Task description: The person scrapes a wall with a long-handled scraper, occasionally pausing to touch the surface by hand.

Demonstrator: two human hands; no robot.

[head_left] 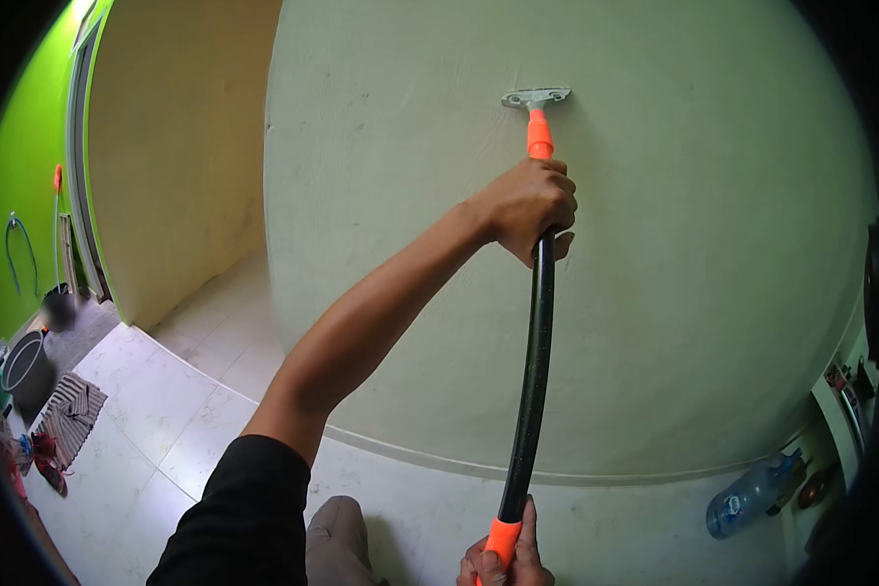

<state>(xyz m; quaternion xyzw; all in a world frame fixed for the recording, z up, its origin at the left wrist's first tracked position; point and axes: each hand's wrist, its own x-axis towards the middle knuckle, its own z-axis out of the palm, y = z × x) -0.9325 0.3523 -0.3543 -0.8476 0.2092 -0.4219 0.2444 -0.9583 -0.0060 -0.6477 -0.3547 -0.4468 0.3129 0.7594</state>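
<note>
A long-handled scraper (531,381) with a black pole and orange collars runs up the middle of the view. Its flat grey metal head (537,97) lies against the pale wall (410,293). High on the pole, just under the upper orange collar, my left hand (537,203) is wrapped round it, the arm stretched out in a black sleeve. My right hand (520,565) grips the orange lower end at the bottom edge of the view, the thumb lying along the pole. Part of that hand is cut off by the frame.
A large blue water bottle (752,496) lies at the lower right beside a white shelf (838,425). On the left, a grey bucket (27,366) and a striped cloth (71,415) are on the tiled floor (137,420). Behind them, a doorway opens beside a green wall (15,146).
</note>
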